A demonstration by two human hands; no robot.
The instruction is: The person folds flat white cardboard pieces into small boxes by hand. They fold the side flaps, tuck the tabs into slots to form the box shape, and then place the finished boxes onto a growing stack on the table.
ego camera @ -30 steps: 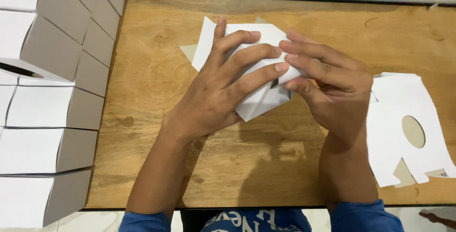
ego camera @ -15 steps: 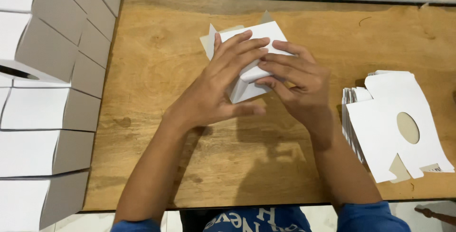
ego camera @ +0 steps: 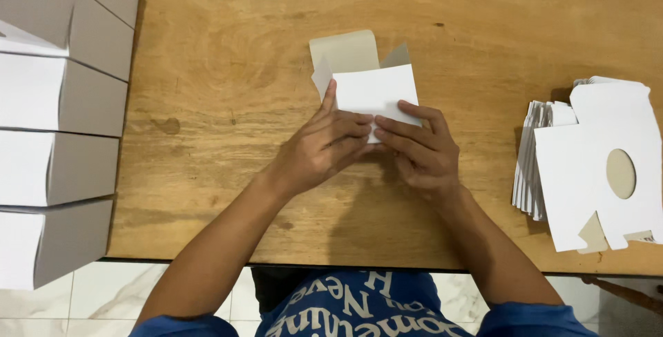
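On the wooden table [ego camera: 228, 54], the biggest things are the folded white boxes [ego camera: 52, 95] lined up along its left edge; four show clearly in a column, with parts of more at the top corner, their grey sides turned toward the middle. Next in size, at the right edge, lies one stack of flat white box blanks [ego camera: 587, 164]; the top sheet has an oval hole showing brown, and the edges of many more sheets fan out below it on the left, too many and too thin to count.

Near the table's middle sits a single white box [ego camera: 376, 92], partly folded. Its long axis runs away from the person, with the open end pointing to the far side of the table; a beige lid flap [ego camera: 344, 50] stands up there, with a small grey side flap just beside it on the right.

Both hands are on the near end of that box. The left hand [ego camera: 324, 147] has its fingers curled and pressed together against the near left corner, index finger stretched up along the left edge. The right hand [ego camera: 418, 147] lies with fingers bent and close together over the near right part, fingertips meeting those of the left
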